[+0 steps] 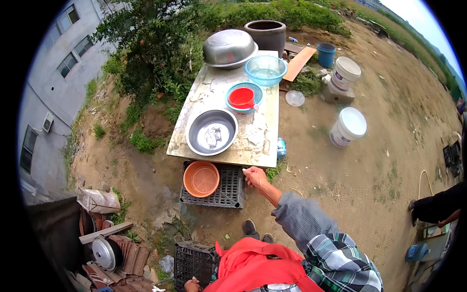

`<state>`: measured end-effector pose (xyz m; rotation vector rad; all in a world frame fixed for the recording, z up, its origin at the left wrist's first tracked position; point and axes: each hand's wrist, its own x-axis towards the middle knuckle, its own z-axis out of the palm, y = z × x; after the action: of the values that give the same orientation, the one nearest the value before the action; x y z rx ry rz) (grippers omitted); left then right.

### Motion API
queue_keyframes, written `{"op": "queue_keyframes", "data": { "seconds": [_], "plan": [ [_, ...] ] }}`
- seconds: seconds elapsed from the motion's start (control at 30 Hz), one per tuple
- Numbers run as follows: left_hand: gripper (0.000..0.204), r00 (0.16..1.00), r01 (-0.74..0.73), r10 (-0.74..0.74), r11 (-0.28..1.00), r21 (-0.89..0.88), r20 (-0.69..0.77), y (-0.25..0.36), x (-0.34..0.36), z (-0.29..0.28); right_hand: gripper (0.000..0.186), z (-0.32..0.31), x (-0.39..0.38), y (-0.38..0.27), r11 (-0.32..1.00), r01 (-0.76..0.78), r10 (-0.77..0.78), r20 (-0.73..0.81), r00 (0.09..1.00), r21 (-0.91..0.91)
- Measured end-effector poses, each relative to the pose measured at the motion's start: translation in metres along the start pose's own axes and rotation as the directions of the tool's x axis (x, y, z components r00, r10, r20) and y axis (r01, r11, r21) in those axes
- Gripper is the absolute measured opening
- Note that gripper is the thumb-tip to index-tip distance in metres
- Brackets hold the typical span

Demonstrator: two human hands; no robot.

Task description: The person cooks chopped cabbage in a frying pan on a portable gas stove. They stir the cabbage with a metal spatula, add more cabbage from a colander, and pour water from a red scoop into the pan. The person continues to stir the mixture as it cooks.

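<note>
My right hand (255, 177) reaches out just beyond the near edge of the table, its fingers pinched together. A small pale bit shows at the fingertips, too small to name. Down at the lower edge, my left hand (193, 285) is curled against a black plastic crate (197, 250); whatever is in its fingers is hidden. Near the table's front stands a grey metal basin (195, 133) with crumpled whitish pieces (214, 135) in it. Behind it, a red scoop (242, 97) sits in a teal basket (260, 92). An orange round basket (201, 179) rests on another black crate (232, 187) below the table edge.
The pale table (265, 119) also bears a clear blue basin (265, 70) and an upturned metal basin (228, 47). White buckets (351, 121) stand on the dirt to the right. Roof tiles and a lidded pot (103, 253) lie lower left. Another person (438, 202) is at far right.
</note>
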<state>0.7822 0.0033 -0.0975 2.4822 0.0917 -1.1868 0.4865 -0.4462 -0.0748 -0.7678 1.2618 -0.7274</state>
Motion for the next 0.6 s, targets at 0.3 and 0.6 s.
{"op": "queue_keyframes", "data": {
  "seconds": [0.3, 0.6],
  "plan": [
    [0.042, 0.994, 0.106, -0.094, 0.968, -0.229, 0.061, 0.174, -0.006, 0.111, 0.035, -0.088, 0.199, -0.105, 0.998, 0.037, -0.050, -0.246, 0.968, -0.055],
    [0.018, 0.942, 0.298, -0.333, 0.889, -0.348, -0.044, 0.080, -0.061, 0.121, 0.068, -0.117, 0.418, -0.118, 0.812, 0.075, -0.313, -0.322, 0.894, -0.579]
  ]
}}
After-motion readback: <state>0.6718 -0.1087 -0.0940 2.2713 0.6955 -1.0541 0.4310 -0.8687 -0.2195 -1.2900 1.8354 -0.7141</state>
